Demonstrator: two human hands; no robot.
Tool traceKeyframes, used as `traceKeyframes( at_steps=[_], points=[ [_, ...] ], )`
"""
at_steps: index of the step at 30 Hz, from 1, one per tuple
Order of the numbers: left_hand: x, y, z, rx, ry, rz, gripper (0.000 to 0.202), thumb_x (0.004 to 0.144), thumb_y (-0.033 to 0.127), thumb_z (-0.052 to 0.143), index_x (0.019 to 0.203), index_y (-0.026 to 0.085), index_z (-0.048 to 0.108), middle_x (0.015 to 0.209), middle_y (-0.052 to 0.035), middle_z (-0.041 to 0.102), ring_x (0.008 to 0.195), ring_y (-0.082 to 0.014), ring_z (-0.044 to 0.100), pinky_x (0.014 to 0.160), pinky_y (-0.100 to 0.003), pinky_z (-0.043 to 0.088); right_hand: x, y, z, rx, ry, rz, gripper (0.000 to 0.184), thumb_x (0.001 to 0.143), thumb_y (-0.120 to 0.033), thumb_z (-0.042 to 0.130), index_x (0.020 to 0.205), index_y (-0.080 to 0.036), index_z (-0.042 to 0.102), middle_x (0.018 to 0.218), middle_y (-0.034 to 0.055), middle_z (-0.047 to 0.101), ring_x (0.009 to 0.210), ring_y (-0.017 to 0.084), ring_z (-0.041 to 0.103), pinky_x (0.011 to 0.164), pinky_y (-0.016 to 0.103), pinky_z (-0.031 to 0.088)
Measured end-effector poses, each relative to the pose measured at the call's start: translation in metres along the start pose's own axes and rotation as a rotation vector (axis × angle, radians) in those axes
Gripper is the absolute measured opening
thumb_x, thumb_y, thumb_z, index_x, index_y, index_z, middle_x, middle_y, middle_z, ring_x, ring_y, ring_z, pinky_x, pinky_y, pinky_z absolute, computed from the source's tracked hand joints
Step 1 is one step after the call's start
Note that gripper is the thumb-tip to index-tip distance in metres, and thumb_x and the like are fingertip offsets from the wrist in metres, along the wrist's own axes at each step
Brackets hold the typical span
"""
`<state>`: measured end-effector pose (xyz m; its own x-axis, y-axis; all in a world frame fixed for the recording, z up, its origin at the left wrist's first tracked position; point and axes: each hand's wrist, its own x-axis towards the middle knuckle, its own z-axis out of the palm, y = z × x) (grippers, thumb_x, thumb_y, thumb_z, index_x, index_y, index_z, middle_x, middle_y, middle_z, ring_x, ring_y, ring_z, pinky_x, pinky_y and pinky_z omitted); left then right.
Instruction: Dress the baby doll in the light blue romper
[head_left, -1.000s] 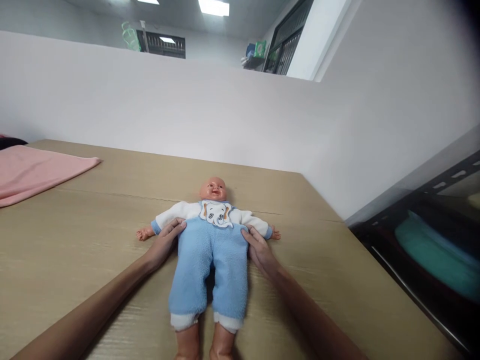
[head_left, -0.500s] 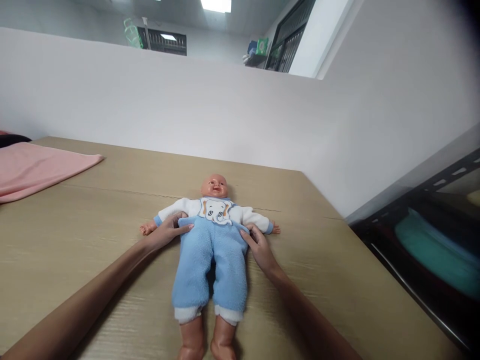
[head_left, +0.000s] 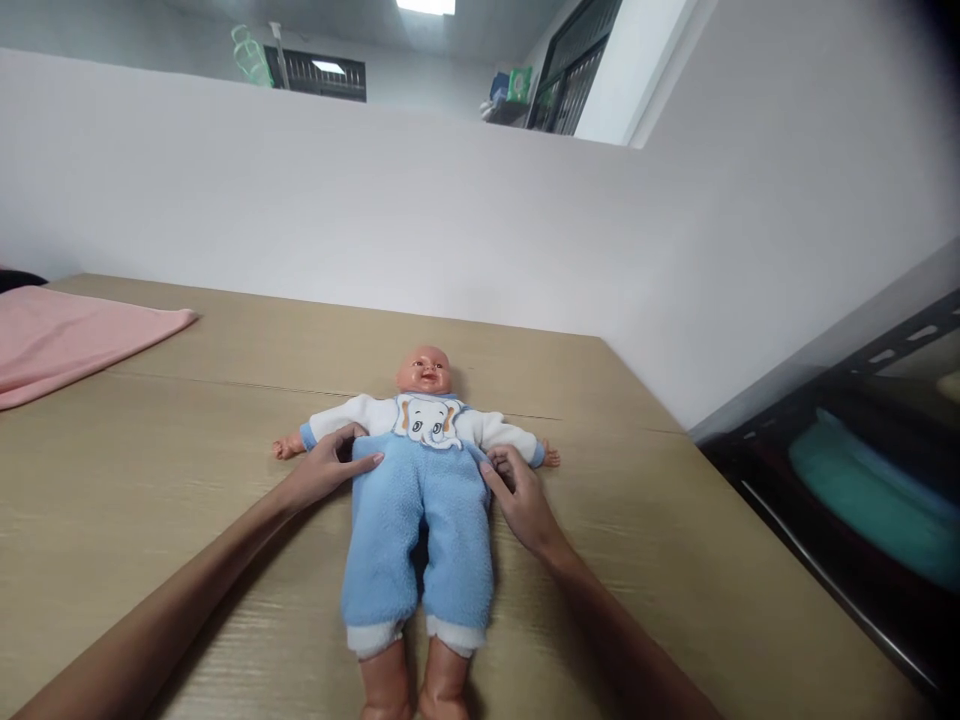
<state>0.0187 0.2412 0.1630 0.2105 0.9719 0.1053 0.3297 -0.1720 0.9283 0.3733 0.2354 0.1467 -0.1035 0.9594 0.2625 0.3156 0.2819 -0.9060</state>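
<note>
A baby doll lies on its back on the wooden table, head away from me, in a blue fleece romper with white sleeves and an elephant bib. My left hand pinches the romper's fabric at the doll's left side, under its arm. On the other side my right hand grips the romper at the waist, fingers curled into the cloth. Both of the doll's bare feet reach the bottom edge of the view.
A pink cloth lies on the table's far left. A white partition wall runs behind the table. To the right stands a dark shelf holding something teal.
Both hands have shifted slightly inward along the doll's sides, with the fingers curling onto the romper fabric. The doll has hardly moved.
</note>
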Motion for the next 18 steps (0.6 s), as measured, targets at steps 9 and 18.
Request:
traceKeyframes(
  at_steps=[9, 18],
  points=[
    [-0.006, 0.003, 0.012, -0.059, 0.28, -0.066, 0.06, 0.073, 0.057, 0.094, 0.088, 0.027, 0.044, 0.082, 0.0049, 0.049, 0.072, -0.0173, 0.048, 0.067, -0.031, 0.041, 0.019, 0.008, -0.081, -0.491, 0.034, -0.261, 0.053, 0.088, -0.052, 0.089, 0.135, -0.031, 0.077, 0.14, 0.0147, 0.076, 0.135, 0.044, 0.064, 0.123, 0.062, 0.044],
    [0.011, 0.076, 0.05, 0.445, 0.179, 0.462, 0.044, 0.1, 0.047, 0.083, 0.132, 0.027, 0.062, 0.139, -0.0109, 0.07, 0.133, -0.0356, 0.06, 0.117, -0.051, 0.046, 0.048, -0.004, -0.096, -0.249, 0.011, -0.192, 0.046, 0.079, -0.045, 0.093, 0.118, -0.025, 0.082, 0.121, 0.0137, 0.085, 0.11, 0.038, 0.079, 0.099, 0.05, 0.063]
  ],
)
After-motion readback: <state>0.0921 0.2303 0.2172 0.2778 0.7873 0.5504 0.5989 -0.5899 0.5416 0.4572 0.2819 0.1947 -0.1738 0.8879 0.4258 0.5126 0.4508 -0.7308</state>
